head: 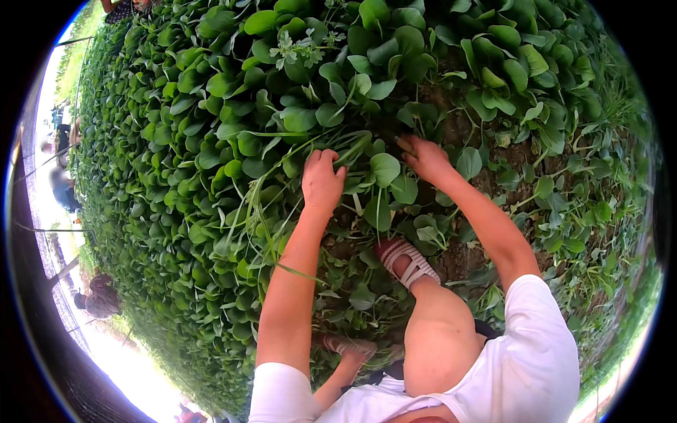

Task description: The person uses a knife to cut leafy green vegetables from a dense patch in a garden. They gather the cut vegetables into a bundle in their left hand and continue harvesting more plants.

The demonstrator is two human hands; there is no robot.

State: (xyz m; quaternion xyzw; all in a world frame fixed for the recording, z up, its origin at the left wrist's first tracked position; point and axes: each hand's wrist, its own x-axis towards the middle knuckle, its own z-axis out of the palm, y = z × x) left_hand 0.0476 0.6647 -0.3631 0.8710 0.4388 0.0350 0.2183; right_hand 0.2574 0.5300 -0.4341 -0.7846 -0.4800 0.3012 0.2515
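My left hand (323,178) is closed around a bunch of long, thin grass stems (351,148). Their loose blades (259,203) trail down to the left, and one crosses my forearm. Just to the right, my right hand (427,161) grips the wooden handle of a small hand tool (405,145). Its working end is lost in shadow among the leaves, so I cannot tell what kind it is. Between the hands stands a broad-leaved green plant (384,169) resembling bok choy, and pale cut-looking stalks (358,204) show below it.
Dense leafy greens (201,153) fill the left side. Bare soil (465,259) with scattered loose leaves shows at right. My sandalled foot (404,261) is planted close below the hands. A feathery-leaved weed (299,50) rises above. Other people (100,296) are at the far left edge.
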